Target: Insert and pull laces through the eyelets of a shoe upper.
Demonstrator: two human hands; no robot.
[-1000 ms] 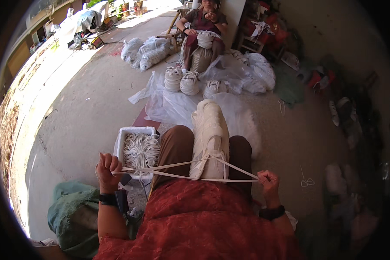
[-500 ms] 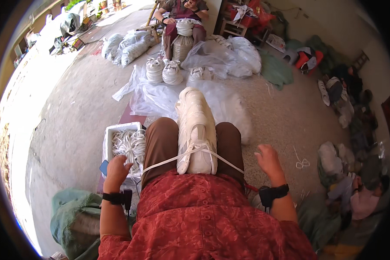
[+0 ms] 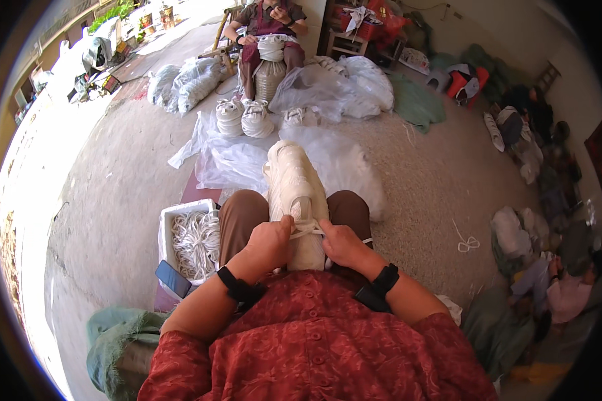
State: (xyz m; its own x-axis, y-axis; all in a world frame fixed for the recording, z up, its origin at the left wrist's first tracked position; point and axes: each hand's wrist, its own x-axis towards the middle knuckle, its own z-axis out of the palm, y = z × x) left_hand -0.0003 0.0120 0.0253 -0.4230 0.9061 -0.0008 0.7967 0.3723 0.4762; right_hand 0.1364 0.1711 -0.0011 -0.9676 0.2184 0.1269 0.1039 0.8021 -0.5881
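Observation:
Between my knees stands a long stack of off-white shoe uppers [image 3: 295, 167], its near end close to my shirt. A white shoelace [image 3: 306, 230] lies across the nearest upper, below its tongue. My left hand [image 3: 272, 242] is closed at the left side of the opening, thumb and fingers pinching the lace. Opposite it, my right hand [image 3: 346, 244] pinches the lace on the right side. Both hands touch the upper, a short gap apart. The fingers' undersides and the lace ends are mostly hidden.
Left of my knee, a white foam box [image 3: 166, 230] holds many laces [image 3: 197, 244]; a phone [image 3: 173, 278] rests on its corner. Ahead, bundled uppers [image 3: 257, 119] stand by plastic sheeting [image 3: 231, 164]. Another person [image 3: 274, 30] sits beyond. Green netting [image 3: 124, 334] lies at lower left.
Both hands have come inward from wide apart, where they were off the shoe, and have taken hold of the lace. Its ends no longer stretch out across my thighs.

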